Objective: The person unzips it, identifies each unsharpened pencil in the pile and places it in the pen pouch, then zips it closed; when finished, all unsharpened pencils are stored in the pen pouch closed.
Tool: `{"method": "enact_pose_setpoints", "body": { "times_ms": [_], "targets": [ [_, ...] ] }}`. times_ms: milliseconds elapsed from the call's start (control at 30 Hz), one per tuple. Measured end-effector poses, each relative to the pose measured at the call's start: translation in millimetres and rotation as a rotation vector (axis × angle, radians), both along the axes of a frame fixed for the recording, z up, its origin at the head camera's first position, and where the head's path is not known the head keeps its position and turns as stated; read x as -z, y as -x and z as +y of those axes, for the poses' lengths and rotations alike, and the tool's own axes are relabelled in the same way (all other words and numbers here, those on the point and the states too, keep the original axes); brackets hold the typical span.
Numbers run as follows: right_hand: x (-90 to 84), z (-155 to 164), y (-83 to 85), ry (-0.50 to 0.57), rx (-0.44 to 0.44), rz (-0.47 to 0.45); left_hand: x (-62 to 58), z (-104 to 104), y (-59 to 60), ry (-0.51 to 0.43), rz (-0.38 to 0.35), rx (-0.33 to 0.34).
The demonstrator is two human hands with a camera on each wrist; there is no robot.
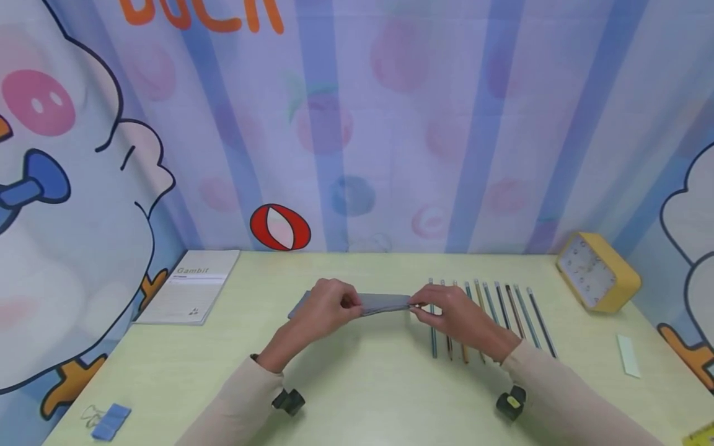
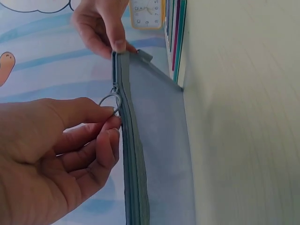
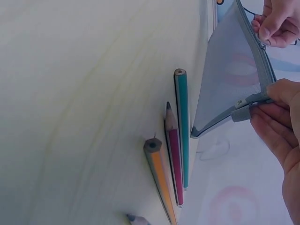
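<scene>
A grey-blue zippered pouch (image 1: 385, 302) with see-through mesh sides (image 3: 229, 61) stands on edge on the table, its zipper uppermost. Thumb and fingers of my left hand (image 1: 329, 306) pinch the round ring (image 2: 110, 95) of the zipper pull, close to the zipper's right end. At that end my right hand (image 1: 460, 313) grips the pouch's top corner, beside a small fabric tab (image 3: 241, 114). The zipper's edges lie together along the stretch seen in the left wrist view. Several pencils (image 1: 543, 322) lie in a row under and beyond my right forearm.
A yellow-framed clock (image 1: 625, 282) stands at the back right, with a pale green strip (image 1: 628, 356) in front of it. The notebook (image 1: 189, 288) lies back left. A blue binder clip (image 1: 111, 422) is front left, and a yellow ruler-like piece (image 1: 700, 435) shows front right.
</scene>
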State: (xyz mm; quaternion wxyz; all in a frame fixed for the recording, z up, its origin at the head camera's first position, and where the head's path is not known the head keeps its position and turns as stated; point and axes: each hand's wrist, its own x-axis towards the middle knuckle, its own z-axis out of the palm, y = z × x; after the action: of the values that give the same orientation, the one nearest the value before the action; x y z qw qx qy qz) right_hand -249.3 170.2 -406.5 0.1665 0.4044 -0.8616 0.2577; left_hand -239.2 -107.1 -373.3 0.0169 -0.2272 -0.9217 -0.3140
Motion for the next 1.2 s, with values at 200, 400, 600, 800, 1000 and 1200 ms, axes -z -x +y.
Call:
{"method": "enact_pose_setpoints", "body": {
  "times_ms": [200, 400, 600, 800, 1000, 1200],
  "targets": [
    [-2.9, 3.2, -0.8, -0.014, 0.012, -0.007, -0.8, -24.0, 3.3, 0.034, -0.036, -0.118],
    [-5.4, 5.4, -0.6, -0.020, 0.027, -0.055, -3.9, -45.7, 6.8, 0.063, -0.057, -0.169],
    [-6.4, 6.1, -1.1, -0.019, 0.035, -0.067, -6.1, -61.9, 7.5, 0.072, -0.077, -0.194],
    [-4.9, 8.1, 0.9, -0.013, 0.031, -0.076, -10.4, -77.0, 6.3, 0.085, -0.086, -0.234],
    [-5.2, 13.3, 4.8, -0.010, 0.037, -0.066, -20.6, -96.1, 10.3, 0.099, -0.140, -0.269],
    [-6.5, 14.6, 7.6, 0.008, 0.022, -0.105, -26.8, -117.5, 16.1, 0.092, -0.209, -0.326]
  ]
}}
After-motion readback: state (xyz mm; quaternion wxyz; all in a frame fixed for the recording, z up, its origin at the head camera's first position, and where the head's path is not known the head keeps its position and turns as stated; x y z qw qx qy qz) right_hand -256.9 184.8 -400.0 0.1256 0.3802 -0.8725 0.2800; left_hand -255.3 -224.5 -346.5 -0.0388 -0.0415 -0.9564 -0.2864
